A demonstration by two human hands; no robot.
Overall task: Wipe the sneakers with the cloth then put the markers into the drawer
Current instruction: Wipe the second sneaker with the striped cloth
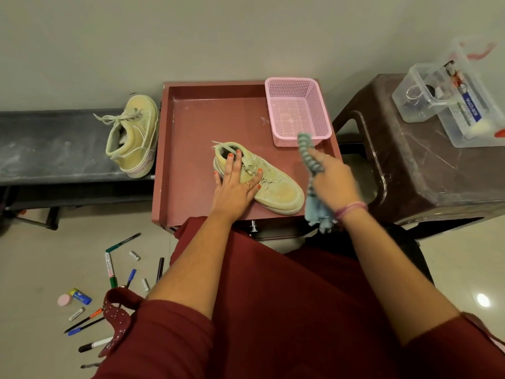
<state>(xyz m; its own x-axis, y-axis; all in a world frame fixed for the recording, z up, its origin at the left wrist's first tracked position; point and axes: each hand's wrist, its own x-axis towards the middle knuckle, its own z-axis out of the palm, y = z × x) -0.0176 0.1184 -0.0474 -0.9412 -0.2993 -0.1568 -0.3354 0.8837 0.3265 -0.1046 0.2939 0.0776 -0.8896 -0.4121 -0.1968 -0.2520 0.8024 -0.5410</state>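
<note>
I'm pressing my left hand (237,178), fingers flat and spread, on the sneaker (273,187) lying near the tray's (191,127) front edge; my right hand (334,179) is gripping the cloth (314,203), raised beside its toe.

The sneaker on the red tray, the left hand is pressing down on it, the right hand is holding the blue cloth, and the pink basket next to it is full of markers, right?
Not quite. The head view shows the pink basket empty; the markers lie scattered on the floor. The rest holds: the left hand presses the sneaker on the red tray, and the right hand holds the blue cloth.
</note>
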